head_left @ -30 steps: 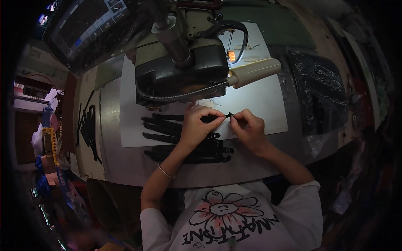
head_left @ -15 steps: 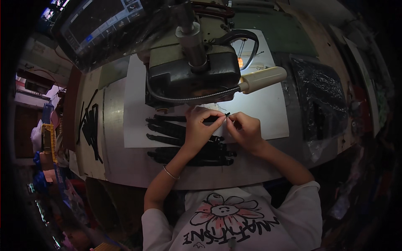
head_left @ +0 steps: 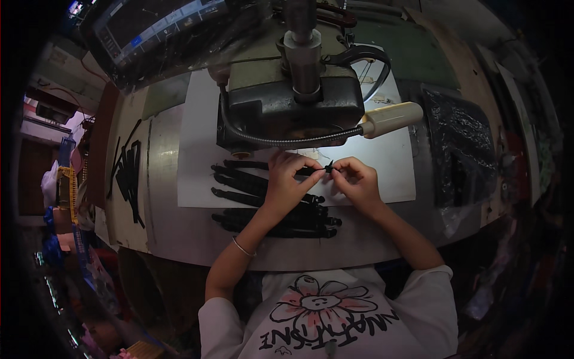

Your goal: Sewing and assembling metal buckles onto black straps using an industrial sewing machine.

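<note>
Just below the head of a dark sewing machine (head_left: 290, 107), my left hand (head_left: 290, 182) and my right hand (head_left: 359, 182) pinch a small black piece (head_left: 329, 167) at the end of a black strip, their fingertips close together. Several long black strips (head_left: 239, 192) lie beneath and beside my left hand, some on a white sheet (head_left: 394, 173), others on the grey table (head_left: 179, 239). A jointed metal tube carries a cream lamp (head_left: 391, 118) that lights the sheet above my hands.
A plastic-covered screen (head_left: 152, 33) hangs at the upper left. A bundle of thin black strips (head_left: 127, 173) lies on the left board. A clear bag with dark contents (head_left: 457, 143) lies at the right. Yellow and blue crates (head_left: 69, 194) stand beyond the table's left edge.
The small black piece has turned between my fingertips, and my right fingers have shifted slightly around it. The view has moved, so the machine appears farther to the right.
</note>
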A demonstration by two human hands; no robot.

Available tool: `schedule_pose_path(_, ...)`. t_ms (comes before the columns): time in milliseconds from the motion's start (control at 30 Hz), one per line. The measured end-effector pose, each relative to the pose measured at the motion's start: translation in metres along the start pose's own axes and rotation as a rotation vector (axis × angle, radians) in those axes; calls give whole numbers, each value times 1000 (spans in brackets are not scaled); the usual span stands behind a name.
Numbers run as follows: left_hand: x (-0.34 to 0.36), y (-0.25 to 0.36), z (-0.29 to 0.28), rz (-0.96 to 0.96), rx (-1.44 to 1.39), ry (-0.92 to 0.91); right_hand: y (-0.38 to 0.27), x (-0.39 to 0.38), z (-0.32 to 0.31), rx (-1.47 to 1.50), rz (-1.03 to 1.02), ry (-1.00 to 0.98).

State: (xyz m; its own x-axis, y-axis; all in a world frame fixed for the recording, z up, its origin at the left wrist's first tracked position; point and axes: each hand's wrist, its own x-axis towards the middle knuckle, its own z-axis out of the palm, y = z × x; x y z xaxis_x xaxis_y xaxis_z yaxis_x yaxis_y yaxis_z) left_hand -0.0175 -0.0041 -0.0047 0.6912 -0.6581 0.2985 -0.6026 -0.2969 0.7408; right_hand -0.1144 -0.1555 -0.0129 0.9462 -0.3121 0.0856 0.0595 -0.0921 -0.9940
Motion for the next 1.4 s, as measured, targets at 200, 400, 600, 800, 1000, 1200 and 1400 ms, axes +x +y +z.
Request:
schedule_pose_path(200, 8, -5, -11, 109, -174, -302, 0, 1, -7, 324, 205, -174)
schedule_pose_path(400, 5, -5, -14, 29, -126, -252, -3, 4, -8, 108, 115, -202)
schedule_pose_path(600, 4, -10, -16, 40, -59, -228, -3, 11, -8, -246, -159, -219)
schedule_pose_path(800, 3, -21, -17, 44, -83, -222, 0, 27, -9, -211, -114, -331)
schedule_pose_path(1000, 5, -37, -15, 337, 326, 16, 0, 61, -9, -37, 356, -272)
schedule_pose_path(1200, 16, -48, -11, 525, 598, 60, -1, 92, -10, -149, 494, -315)
schedule_pose_path(1400, 18, -49, -15, 565, 730, 7, -15, 98, -10, -231, 582, -364)
